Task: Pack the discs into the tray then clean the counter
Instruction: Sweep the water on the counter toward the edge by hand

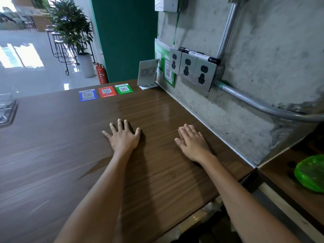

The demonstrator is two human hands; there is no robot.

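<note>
Both hands lie flat, palm down, on the brown wooden counter [52,155]. My left hand [122,135] has its fingers spread and holds nothing. My right hand [192,142] rests beside it, nearer the concrete wall, fingers together and empty. At the far left edge a clear tray [7,109] is partly in view, cut off by the frame. No discs can be made out.
Blue, red and green QR stickers [106,92] lie at the counter's far edge, beside a small standing sign [147,72]. Wall sockets [191,67] and a metal pipe [259,104] line the concrete wall on the right. A green plastic bag [310,172] sits on a lower shelf.
</note>
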